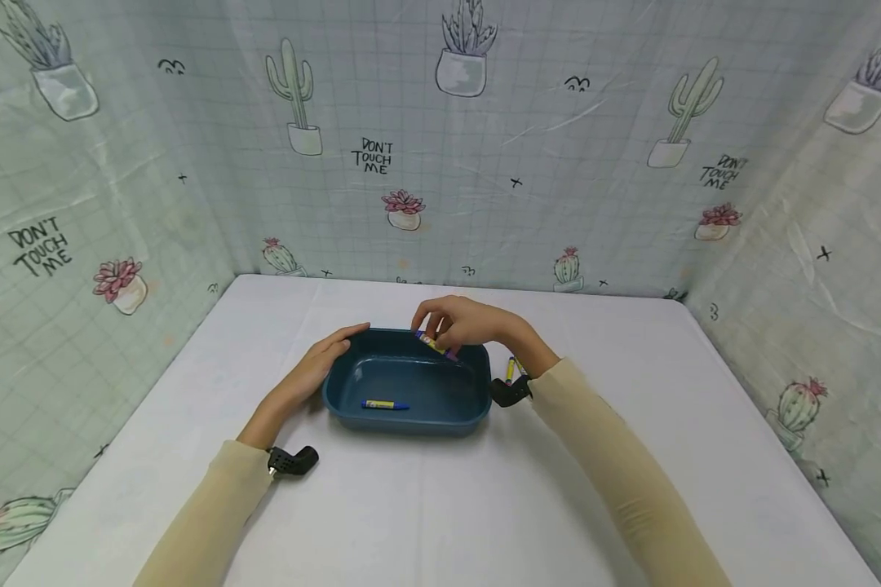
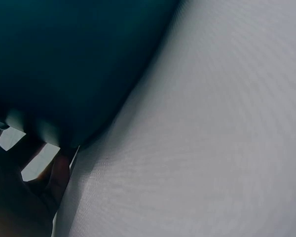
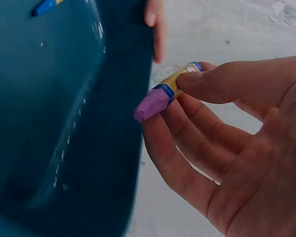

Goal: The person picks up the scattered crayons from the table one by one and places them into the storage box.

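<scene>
Right wrist — hand (image 3: 251, 155) pinches waxy, tapered purple crayon (image 3: 160, 98).

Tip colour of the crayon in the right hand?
The crayon's tip is pinkish purple, clearest in the right wrist view.

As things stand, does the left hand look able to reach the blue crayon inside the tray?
Likely yes: the left hand touches the left side of the tray, close by, and nothing covers the blue crayon.
</scene>
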### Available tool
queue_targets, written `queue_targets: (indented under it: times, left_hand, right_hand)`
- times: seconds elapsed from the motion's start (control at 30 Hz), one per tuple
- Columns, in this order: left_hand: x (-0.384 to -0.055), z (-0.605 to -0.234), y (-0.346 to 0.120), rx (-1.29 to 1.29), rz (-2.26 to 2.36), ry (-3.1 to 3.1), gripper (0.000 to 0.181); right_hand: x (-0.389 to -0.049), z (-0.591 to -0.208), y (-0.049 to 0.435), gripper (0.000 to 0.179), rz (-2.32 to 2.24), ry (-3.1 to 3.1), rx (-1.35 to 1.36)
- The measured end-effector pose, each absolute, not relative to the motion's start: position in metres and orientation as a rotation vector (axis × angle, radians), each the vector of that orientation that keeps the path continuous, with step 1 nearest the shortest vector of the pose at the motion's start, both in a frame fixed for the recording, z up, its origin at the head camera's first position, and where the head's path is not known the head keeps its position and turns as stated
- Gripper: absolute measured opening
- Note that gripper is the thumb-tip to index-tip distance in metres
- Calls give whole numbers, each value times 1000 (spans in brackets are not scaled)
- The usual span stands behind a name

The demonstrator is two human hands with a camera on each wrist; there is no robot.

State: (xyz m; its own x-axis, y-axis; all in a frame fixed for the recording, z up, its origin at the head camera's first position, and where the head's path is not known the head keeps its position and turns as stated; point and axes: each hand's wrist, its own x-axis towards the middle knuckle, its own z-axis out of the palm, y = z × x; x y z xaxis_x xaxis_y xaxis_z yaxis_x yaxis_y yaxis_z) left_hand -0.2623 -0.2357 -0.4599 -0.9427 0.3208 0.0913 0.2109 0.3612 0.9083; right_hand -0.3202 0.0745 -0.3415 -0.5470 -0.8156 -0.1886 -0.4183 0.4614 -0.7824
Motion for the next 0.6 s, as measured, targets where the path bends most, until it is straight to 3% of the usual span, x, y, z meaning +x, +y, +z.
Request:
queue_targets:
  times: [0.6]
  left_hand:
    - [-263,-463,-235,494,1637,2508,47]
  right_hand:
    - [-316,-363,21,39,-688,1990,-1035]
